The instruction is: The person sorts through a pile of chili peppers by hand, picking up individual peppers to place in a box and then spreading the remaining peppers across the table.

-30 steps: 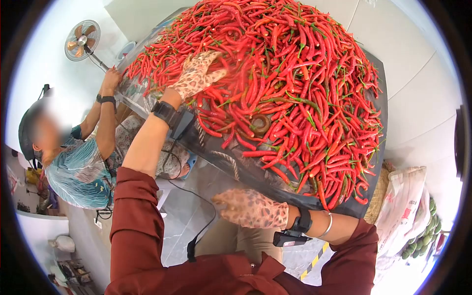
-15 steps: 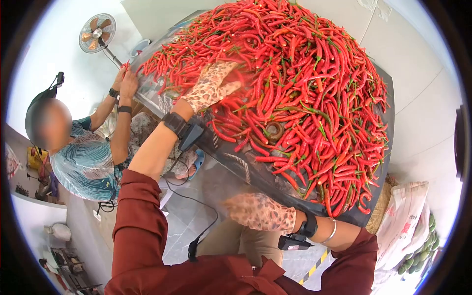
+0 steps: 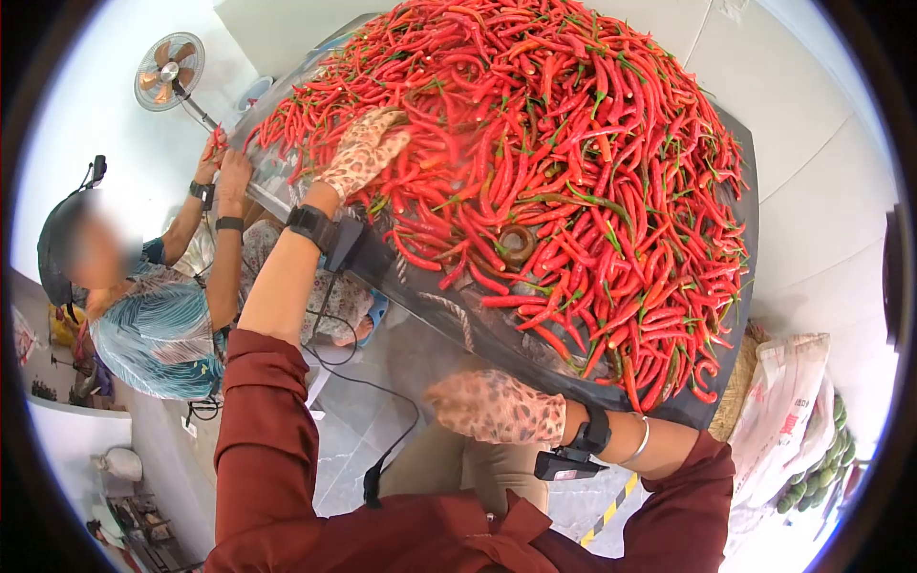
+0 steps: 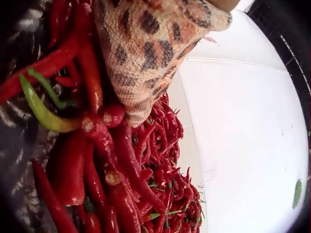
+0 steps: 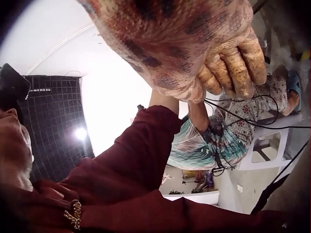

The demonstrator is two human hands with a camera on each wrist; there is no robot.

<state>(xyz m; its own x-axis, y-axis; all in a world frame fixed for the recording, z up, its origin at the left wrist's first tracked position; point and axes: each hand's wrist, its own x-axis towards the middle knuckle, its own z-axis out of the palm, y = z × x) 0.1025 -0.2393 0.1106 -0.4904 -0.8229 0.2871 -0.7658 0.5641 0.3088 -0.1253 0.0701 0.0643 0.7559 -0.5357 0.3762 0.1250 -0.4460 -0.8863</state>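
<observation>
My left hand (image 3: pixel 363 153), in a leopard-print glove, reaches over the left part of a big heap of red chili peppers (image 3: pixel 611 229). Its thumb and fingers are spread apart in the head view. Up close in the left wrist view, the gloved hand (image 4: pixel 146 58) lies right over several red chilies (image 4: pixel 90 167). In front of my lap, below the table's near edge, hangs my right hand (image 3: pixel 497 408) in a matching glove. Loosely bent fingers with yellow-stained fabric (image 5: pixel 233 68) show in the right wrist view; no object shows in them.
Dark sheeting (image 3: pixel 420 286) covers the table under the heap, with a rope (image 3: pixel 449 310) along its near side. A brown ring (image 3: pixel 517 245) lies among the chilies. At the left sits another person (image 3: pixel 162 329); a fan (image 3: pixel 170 72) stands behind. White sacks (image 3: pixel 788 401) stand at right.
The whole head view shifts right, then back left. My left hand stays over the left part of the chilies, and my right hand stays by my lap.
</observation>
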